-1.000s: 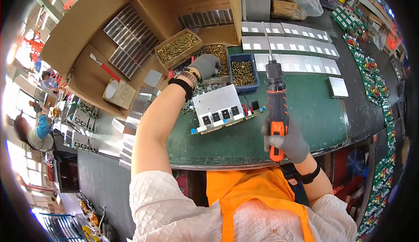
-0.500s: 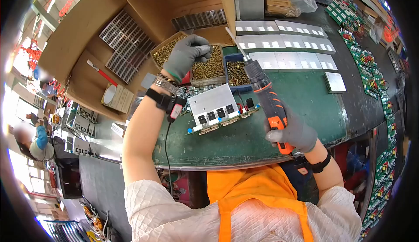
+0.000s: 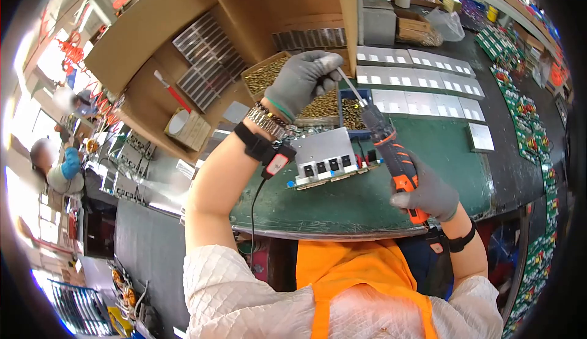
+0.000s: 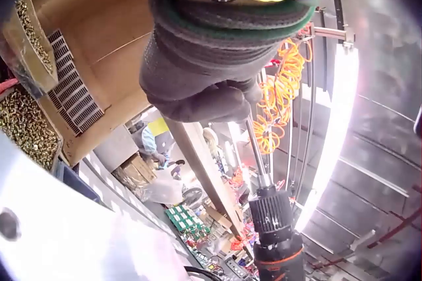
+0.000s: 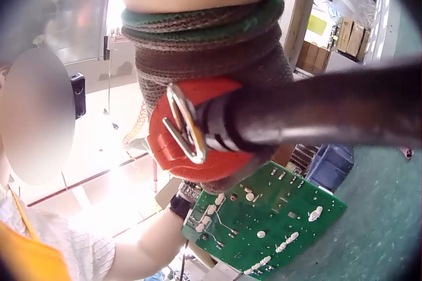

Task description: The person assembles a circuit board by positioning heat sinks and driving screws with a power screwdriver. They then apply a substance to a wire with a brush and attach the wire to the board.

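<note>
The grey-gloved right hand [image 3: 434, 189] grips an orange-and-black electric screwdriver [image 3: 391, 149], its long bit [image 3: 353, 86] slanting up to the left. At the bit's tip are the curled fingers of the gloved left hand [image 3: 299, 85], which pinch there; the left wrist view shows the bit [image 4: 256, 149] running right up to them. Whether a screw is between those fingers I cannot tell. Below the hands, a circuit board assembly [image 3: 324, 149] with a metal plate and black components lies on the green mat. Its green board underside [image 5: 264, 222] shows in the right wrist view.
Brass-coloured screws [image 3: 318, 108] fill trays behind the assembly, beside a blue bin [image 3: 361, 134]. A large cardboard box [image 3: 244, 8] encloses the back left, with metal grilles inside. Rows of metal plates [image 3: 422, 82] lie at back right, with green circuit boards [image 3: 526, 125] along the right.
The left hand has risen from the screw trays and moved right to the bit's tip. The screwdriver has tilted from upright to leaning left, toward that hand. The assembly stays on the mat.
</note>
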The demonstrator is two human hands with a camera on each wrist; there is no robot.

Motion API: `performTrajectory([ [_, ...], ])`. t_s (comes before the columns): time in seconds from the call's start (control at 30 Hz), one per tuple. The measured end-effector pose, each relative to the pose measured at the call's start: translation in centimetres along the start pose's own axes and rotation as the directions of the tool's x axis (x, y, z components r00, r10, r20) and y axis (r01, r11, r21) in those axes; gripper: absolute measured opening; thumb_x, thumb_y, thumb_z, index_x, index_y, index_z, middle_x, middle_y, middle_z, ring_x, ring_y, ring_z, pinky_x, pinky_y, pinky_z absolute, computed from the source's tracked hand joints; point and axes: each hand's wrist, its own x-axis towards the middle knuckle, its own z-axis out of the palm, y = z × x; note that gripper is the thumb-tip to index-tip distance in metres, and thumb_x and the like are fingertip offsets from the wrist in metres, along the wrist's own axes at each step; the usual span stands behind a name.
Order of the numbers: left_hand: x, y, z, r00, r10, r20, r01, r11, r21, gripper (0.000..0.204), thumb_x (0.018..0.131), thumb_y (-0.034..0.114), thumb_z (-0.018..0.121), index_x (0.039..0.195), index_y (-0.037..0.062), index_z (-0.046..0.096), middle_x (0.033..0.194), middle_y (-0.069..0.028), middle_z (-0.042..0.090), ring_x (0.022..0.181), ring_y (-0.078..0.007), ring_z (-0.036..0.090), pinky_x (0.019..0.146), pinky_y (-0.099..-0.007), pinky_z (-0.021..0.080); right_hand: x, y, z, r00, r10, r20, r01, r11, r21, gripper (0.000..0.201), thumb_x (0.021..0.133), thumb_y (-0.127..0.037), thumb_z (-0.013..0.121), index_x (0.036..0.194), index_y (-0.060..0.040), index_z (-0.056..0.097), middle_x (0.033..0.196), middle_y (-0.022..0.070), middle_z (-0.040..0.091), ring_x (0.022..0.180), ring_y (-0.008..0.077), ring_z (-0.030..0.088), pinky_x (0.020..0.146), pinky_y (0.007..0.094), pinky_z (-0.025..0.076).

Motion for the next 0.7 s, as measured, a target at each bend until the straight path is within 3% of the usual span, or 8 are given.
performTrajectory([
  [0.03,-0.1,0.5,-0.2,1.000,-0.017,0.016,0.015,0.997,0.075,0.021,0.095,0.025,0.065,0.097,0.0043,0.064,0.078,0.0006,0.063,0.062,-0.0036,0.055,0.051,-0.0164,0.041,0.0,0.1,0.0,1.000,-0.017,-0.013,0.018,1.000,0.001,0.086,0.067,-0.010,0.081,0.142,-0.0061,0.039,0.078,0.0036,0.058,0.058,0.0127,0.058,0.052,0.0285,0.050],
  [0.13,-0.3,0.9,-0.3,0.997,-0.027,0.067,0.022,0.998,0.063,0.021,0.095,0.024,0.065,0.098,0.0033,0.065,0.080,-0.0005,0.064,0.064,-0.0042,0.057,0.054,-0.0170,0.043,-0.2,0.2,-0.1,1.000,-0.001,0.002,0.001,1.000,0.026,0.089,0.066,-0.009,0.081,0.143,-0.0061,0.037,0.079,0.0038,0.057,0.058,0.0135,0.059,0.052,0.0289,0.050],
  [0.33,0.0,0.4,-0.6,0.998,0.011,0.069,-0.006,0.997,-0.080,0.021,0.095,0.022,0.064,0.098,0.0011,0.065,0.081,-0.0021,0.066,0.065,-0.0064,0.058,0.055,-0.0188,0.046,0.0,-0.1,0.4,0.999,-0.010,-0.031,0.013,0.997,0.080,0.085,0.066,-0.006,0.077,0.141,-0.0039,0.036,0.081,0.0041,0.057,0.059,0.0143,0.059,0.052,0.0299,0.051],
  [0.4,0.2,0.6,-0.8,0.991,0.003,0.132,-0.004,1.000,0.010,0.022,0.095,0.023,0.065,0.094,0.0006,0.066,0.078,-0.0021,0.065,0.064,-0.0063,0.059,0.055,-0.0192,0.047,0.1,-0.1,0.6,0.999,-0.023,-0.035,0.025,0.998,0.052,0.082,0.066,-0.005,0.076,0.139,-0.0031,0.038,0.080,0.0042,0.058,0.059,0.0143,0.059,0.052,0.0300,0.051],
  [0.6,0.7,1.8,-1.1,0.996,-0.023,0.085,0.008,0.985,0.170,0.022,0.092,0.022,0.068,0.088,0.0003,0.067,0.072,-0.0033,0.065,0.056,-0.0073,0.058,0.049,-0.0210,0.047,0.0,-0.1,0.4,1.000,-0.011,-0.028,0.013,0.996,0.085,0.078,0.064,-0.003,0.074,0.134,-0.0017,0.040,0.080,0.0043,0.058,0.060,0.0141,0.059,0.053,0.0300,0.052],
  [0.7,0.4,2.7,-1.7,0.985,-0.013,0.175,-0.042,0.950,0.310,0.026,0.088,0.025,0.073,0.092,-0.0009,0.069,0.075,-0.0060,0.068,0.058,-0.0088,0.060,0.050,-0.0207,0.047,-0.2,0.0,0.5,0.999,-0.004,-0.032,0.006,0.999,0.051,0.080,0.063,-0.004,0.074,0.136,-0.0016,0.040,0.079,0.0040,0.058,0.060,0.0138,0.059,0.054,0.0299,0.052],
])
